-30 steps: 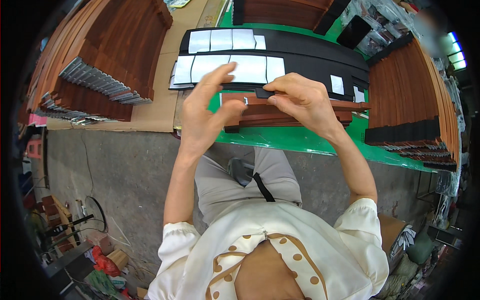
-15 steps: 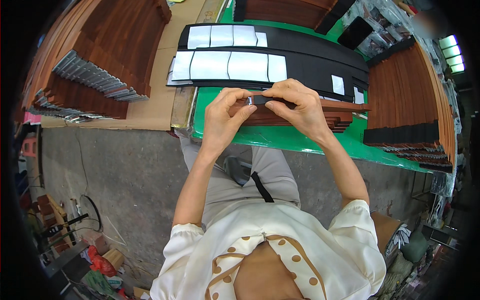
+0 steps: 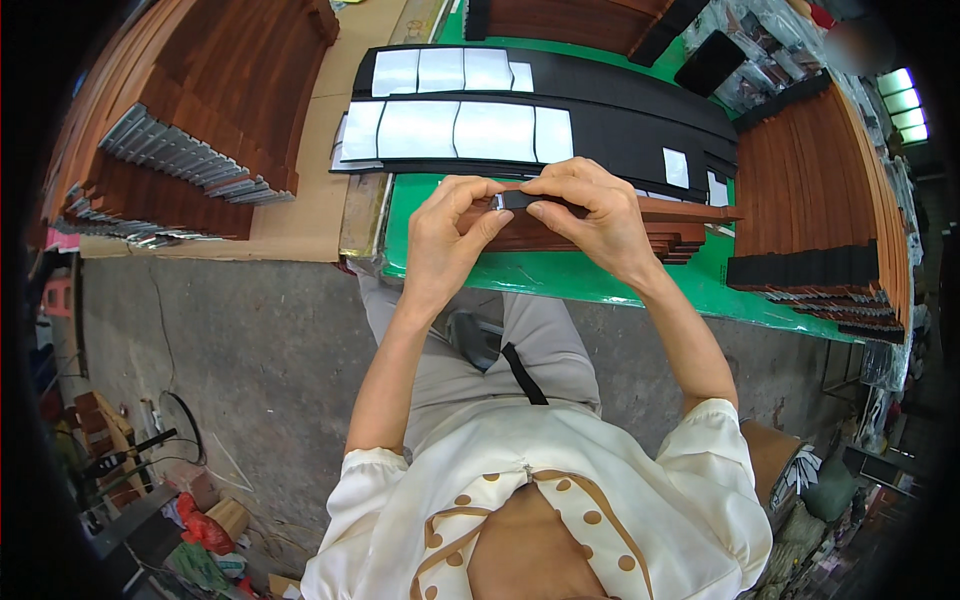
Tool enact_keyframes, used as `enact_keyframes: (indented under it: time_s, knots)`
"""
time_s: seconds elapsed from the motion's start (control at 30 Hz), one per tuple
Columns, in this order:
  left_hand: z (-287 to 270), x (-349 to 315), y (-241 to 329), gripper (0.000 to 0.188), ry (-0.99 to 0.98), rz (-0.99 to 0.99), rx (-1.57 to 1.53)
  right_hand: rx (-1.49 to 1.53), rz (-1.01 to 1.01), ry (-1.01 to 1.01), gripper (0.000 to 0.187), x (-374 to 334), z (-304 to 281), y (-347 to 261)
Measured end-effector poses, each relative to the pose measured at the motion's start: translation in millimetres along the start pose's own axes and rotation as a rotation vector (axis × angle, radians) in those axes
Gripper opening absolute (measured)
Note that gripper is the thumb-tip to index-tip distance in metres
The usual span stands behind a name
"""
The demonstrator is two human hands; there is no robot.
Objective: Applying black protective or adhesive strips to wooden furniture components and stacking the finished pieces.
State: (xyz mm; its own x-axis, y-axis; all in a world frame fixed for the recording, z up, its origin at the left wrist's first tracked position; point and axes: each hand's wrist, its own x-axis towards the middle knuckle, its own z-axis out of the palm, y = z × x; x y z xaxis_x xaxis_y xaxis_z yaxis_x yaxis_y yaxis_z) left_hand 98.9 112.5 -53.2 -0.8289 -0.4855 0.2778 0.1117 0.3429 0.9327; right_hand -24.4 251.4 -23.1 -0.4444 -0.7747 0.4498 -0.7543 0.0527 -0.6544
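Both my hands meet over the near edge of the green-covered table, around the end of a brown wood-grain strip with a black piece [image 3: 517, 200] on it. My left hand [image 3: 452, 235] pinches the left end, where a small pale, shiny bit shows beside the black. My right hand [image 3: 598, 212] is closed on the black piece, thumb below and fingers above. Under and right of my hands lie several brown wood-grain strips [image 3: 672, 240]. One long strip [image 3: 690, 212] runs right from behind my right hand; whether it is the held one I cannot tell.
Black sheets [image 3: 640, 125] with white labels [image 3: 515, 132] lie behind my hands. Stacked brown strips with black ends [image 3: 810, 190] stand at right; metal-ended ones [image 3: 215, 110] stand at left on cardboard [image 3: 325, 190]. A black phone-like slab [image 3: 711, 65] lies at the back right.
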Motion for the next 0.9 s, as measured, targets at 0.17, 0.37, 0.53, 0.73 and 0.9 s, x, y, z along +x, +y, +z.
enact_keyframes:
  time_s: [0.17, 0.37, 0.53, 0.73, 0.9]
  knots:
    - [0.0, -0.6, 0.3, 0.024, 0.004, 0.009, 0.000, -0.011, -0.003, 0.001, 0.020, -0.6, 0.8, -0.1]
    - [0.2, -0.5, 1.4, 0.024, -0.004, 0.011, 0.004, 0.008, 0.022, 0.003, 0.020, -3.1, 2.3, 0.8]
    - [-0.4, 0.7, -2.0, 0.024, -0.007, 0.077, 0.061, 0.043, 0.013, -0.003, 0.023, -4.7, -2.2, 7.8]
    - [0.7, 2.3, -7.9, 0.024, 0.033, 0.346, 0.242, -0.022, -0.069, 0.027, 0.023, -14.2, -7.0, 7.5]
    - [6.4, 0.5, -15.9, 0.026, 0.086, 0.453, 0.307, -0.094, -0.168, 0.028, 0.027, -20.5, -0.8, 10.0]
